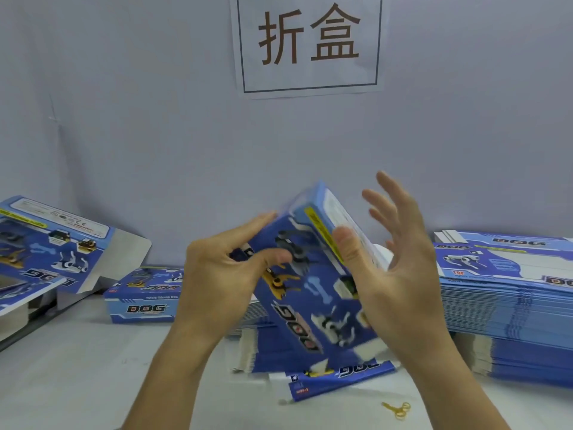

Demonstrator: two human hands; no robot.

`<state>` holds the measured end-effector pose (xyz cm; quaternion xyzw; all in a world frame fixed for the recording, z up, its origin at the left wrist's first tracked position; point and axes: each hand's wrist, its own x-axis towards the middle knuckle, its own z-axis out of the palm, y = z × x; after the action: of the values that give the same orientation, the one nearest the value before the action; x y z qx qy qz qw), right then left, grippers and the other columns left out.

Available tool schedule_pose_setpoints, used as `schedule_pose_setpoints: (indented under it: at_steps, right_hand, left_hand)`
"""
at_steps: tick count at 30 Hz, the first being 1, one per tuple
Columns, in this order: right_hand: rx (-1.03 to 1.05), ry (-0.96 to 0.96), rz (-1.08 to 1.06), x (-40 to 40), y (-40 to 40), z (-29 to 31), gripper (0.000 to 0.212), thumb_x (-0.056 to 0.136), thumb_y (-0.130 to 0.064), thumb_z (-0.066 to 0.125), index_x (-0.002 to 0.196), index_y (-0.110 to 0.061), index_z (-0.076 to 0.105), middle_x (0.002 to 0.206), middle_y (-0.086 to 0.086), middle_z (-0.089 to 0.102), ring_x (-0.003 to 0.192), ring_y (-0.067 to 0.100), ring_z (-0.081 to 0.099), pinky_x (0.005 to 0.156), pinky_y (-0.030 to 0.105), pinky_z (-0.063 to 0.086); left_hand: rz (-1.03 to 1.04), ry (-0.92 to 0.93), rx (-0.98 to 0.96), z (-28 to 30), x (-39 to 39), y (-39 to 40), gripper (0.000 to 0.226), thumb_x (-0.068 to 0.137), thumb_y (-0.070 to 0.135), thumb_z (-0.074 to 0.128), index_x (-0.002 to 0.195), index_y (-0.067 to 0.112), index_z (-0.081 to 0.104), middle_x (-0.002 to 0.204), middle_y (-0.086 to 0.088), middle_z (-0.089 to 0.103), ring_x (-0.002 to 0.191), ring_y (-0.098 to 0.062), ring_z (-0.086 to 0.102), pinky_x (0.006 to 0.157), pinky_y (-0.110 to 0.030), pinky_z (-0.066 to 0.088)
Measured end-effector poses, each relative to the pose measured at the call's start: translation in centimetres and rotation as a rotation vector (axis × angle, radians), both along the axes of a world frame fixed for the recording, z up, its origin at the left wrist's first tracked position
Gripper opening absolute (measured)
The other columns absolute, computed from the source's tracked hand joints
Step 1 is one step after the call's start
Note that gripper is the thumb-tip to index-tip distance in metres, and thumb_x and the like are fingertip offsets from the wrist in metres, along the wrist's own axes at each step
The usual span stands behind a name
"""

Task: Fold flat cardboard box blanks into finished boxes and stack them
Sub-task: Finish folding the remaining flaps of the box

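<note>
- Blue printed cardboard box held in the air (313, 283): royal blue panel with grey, yellow and white robot-dog pictures, pale blue bone shapes, "DOG" lettering; yellow strip along 1 edge.
- Tall stack of flat blue-and-white box blanks (508, 305): white panels, blue borders.
- Folded blue box on the table (141, 301): light blue side, black-orange "DOG".
- White paper wall sign (310, 45): 2 brown characters, dark frame.
- Yellow rubber bands (398, 409).
- Wall (124, 119): pale grey-blue.
</note>
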<state>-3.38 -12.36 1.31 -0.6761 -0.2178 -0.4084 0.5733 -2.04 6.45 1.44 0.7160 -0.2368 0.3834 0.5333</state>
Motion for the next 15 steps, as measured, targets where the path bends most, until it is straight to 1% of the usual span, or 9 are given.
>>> schedule_pose_setpoints:
  at_steps: [3, 4, 6, 8, 9, 11, 12, 13, 15]
  right_hand:
    - [-0.001, -0.143, -0.220, 0.2, -0.1, -0.3, 0.046, 0.090, -0.035, 0.063, 0.134, -0.028, 0.051, 0.116, -0.011, 0.060, 0.113, 0.009, 0.056, 0.092, 0.017, 0.042]
    - [0.024, -0.200, -0.268, 0.3, 0.1, -0.5, 0.037, 0.091, -0.028, 0.062, 0.126, -0.026, 0.051, 0.106, -0.007, 0.060, 0.103, 0.012, 0.058, 0.087, 0.023, 0.045]
    - [0.093, -0.251, -0.306, 0.4, 0.7, -1.0, 0.029, 0.092, -0.021, 0.061, 0.115, -0.030, 0.046, 0.084, -0.004, 0.059, 0.080, 0.014, 0.060, 0.073, 0.026, 0.046]
    - [0.154, -0.100, -0.231, 0.6, 1.2, -1.5, 0.029, 0.093, -0.040, 0.061, 0.114, -0.036, 0.042, 0.078, -0.004, 0.060, 0.072, 0.012, 0.061, 0.064, 0.017, 0.046]
    - [0.161, 0.057, -0.142, 0.8, 1.3, -1.7, 0.045, 0.089, -0.057, 0.063, 0.123, -0.038, 0.039, 0.086, -0.003, 0.062, 0.077, 0.007, 0.063, 0.064, 0.014, 0.047]
    - [0.193, 0.330, 0.093, 1.2, 1.2, -2.0, 0.098, 0.066, -0.078, 0.066, 0.146, -0.039, 0.025, 0.115, -0.005, 0.062, 0.094, -0.004, 0.064, 0.075, 0.011, 0.051]
    - [0.230, 0.383, 0.191, 1.2, 1.2, -2.1, 0.110, 0.061, -0.081, 0.069, 0.151, -0.040, 0.021, 0.127, -0.008, 0.061, 0.105, -0.003, 0.064, 0.087, 0.019, 0.054]
    - [0.268, 0.369, 0.249, 1.2, 1.2, -2.3, 0.107, 0.061, -0.079, 0.072, 0.149, -0.040, 0.026, 0.131, -0.012, 0.062, 0.113, 0.001, 0.064, 0.095, 0.031, 0.056]
    - [0.405, 0.242, 0.261, 1.4, 0.8, -2.1, 0.078, 0.069, -0.063, 0.075, 0.137, -0.038, 0.047, 0.123, -0.013, 0.070, 0.111, 0.010, 0.069, 0.093, 0.043, 0.058]
  left_hand:
    - [0.112, 0.010, -0.314, -1.1, 1.3, 0.7, 0.034, 0.073, 0.044, 0.072, 0.107, 0.045, 0.072, 0.077, 0.020, 0.074, 0.065, 0.002, 0.064, 0.063, -0.017, 0.057]
    - [0.147, 0.044, -0.449, -1.4, 1.6, 0.9, 0.027, 0.072, 0.049, 0.070, 0.099, 0.047, 0.073, 0.076, 0.020, 0.074, 0.067, 0.000, 0.066, 0.064, -0.022, 0.059]
    - [0.124, 0.145, -0.768, -1.7, 2.1, 0.6, 0.025, 0.071, 0.053, 0.070, 0.091, 0.040, 0.075, 0.085, 0.015, 0.077, 0.078, -0.007, 0.073, 0.065, -0.031, 0.060]
    - [0.052, 0.252, -1.019, -1.8, 2.2, -0.1, 0.030, 0.074, 0.049, 0.071, 0.095, 0.029, 0.075, 0.094, 0.006, 0.078, 0.078, -0.009, 0.075, 0.058, -0.030, 0.059]
    - [0.029, 0.298, -1.082, -1.8, 2.3, -0.6, 0.030, 0.078, 0.046, 0.071, 0.099, 0.024, 0.074, 0.097, 0.003, 0.078, 0.076, -0.009, 0.075, 0.055, -0.031, 0.059]
    - [-0.018, 0.385, -1.095, -2.0, 2.4, -2.1, 0.033, 0.085, 0.042, 0.070, 0.108, 0.018, 0.071, 0.103, -0.003, 0.077, 0.082, -0.015, 0.076, 0.061, -0.039, 0.063]
    - [-0.053, 0.424, -1.064, -2.1, 2.3, -3.1, 0.037, 0.085, 0.042, 0.069, 0.111, 0.016, 0.070, 0.105, -0.005, 0.077, 0.087, -0.020, 0.076, 0.066, -0.044, 0.064]
    - [-0.100, 0.463, -1.014, -2.3, 2.1, -4.2, 0.039, 0.084, 0.042, 0.069, 0.113, 0.015, 0.068, 0.105, -0.006, 0.077, 0.090, -0.023, 0.075, 0.070, -0.047, 0.063]
    - [-0.244, 0.558, -0.860, -2.6, 1.7, -5.9, 0.041, 0.083, 0.041, 0.068, 0.115, 0.014, 0.064, 0.101, -0.006, 0.077, 0.089, -0.026, 0.075, 0.068, -0.050, 0.063]
